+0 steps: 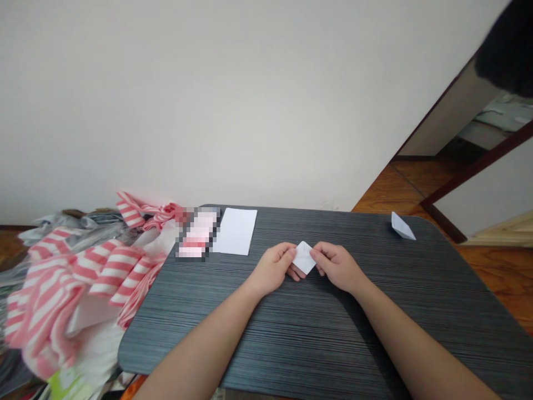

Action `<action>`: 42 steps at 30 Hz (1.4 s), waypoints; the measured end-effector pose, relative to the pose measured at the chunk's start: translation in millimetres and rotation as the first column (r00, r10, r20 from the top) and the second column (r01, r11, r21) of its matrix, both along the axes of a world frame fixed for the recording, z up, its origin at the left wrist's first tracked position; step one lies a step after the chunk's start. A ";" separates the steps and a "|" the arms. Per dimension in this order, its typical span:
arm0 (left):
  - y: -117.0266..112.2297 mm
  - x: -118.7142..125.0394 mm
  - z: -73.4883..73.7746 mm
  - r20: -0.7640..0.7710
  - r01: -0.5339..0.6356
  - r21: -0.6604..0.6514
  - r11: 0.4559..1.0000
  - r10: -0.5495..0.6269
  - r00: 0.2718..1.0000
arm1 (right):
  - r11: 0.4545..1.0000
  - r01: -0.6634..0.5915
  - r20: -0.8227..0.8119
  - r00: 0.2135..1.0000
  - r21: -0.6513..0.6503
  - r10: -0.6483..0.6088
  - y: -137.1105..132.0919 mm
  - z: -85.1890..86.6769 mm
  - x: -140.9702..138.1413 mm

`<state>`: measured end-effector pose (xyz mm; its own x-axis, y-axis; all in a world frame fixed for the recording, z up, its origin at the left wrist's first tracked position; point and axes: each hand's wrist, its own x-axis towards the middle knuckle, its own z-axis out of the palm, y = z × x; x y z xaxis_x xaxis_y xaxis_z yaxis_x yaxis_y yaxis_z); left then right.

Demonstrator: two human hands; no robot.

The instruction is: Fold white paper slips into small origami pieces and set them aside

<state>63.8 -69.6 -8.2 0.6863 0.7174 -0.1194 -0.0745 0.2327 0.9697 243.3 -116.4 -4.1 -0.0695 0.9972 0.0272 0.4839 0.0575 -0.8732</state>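
A small sheet of white paper, folded into a diamond (304,259), is held between my two hands above the dark table. My left hand (275,266) pinches its left corner, thumb on top and fingers underneath. At the opposite corner my right hand (336,264) grips it between thumb and curled fingers. A crease runs down from the top point of the folded paper. Towards the table's far right corner rests a folded white paper boat (402,226), apart from both hands.
White paper sheets (236,231) lie at the back left of the dark wood-grain table (200,316), beside a pixelated pinkish item (197,233). Red-and-white striped cloth (116,269) is heaped left of the table. A pale wall (250,100) stands behind; wooden floor (387,189) shows at right.
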 end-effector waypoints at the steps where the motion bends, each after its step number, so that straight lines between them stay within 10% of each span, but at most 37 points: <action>1: 0.5 0.2 -0.6 0.006 -0.016 -0.018 1.000 0.016 1.000 | 1.000 0.011 -0.001 1.000 0.002 -0.011 0.1 0.1 0.4; 42: -2.8 -3.0 6.3 -0.148 0.061 0.163 0.985 -0.037 0.988 | 0.984 -0.137 -0.076 0.989 -0.115 0.129 -2.8 2.7 -2.0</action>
<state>60.8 -72.4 -2.0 0.7054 0.7015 -0.1010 0.0760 0.0668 0.9949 241.2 -119.2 -1.4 -0.2041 0.9754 -0.0829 0.4179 0.0102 -0.9084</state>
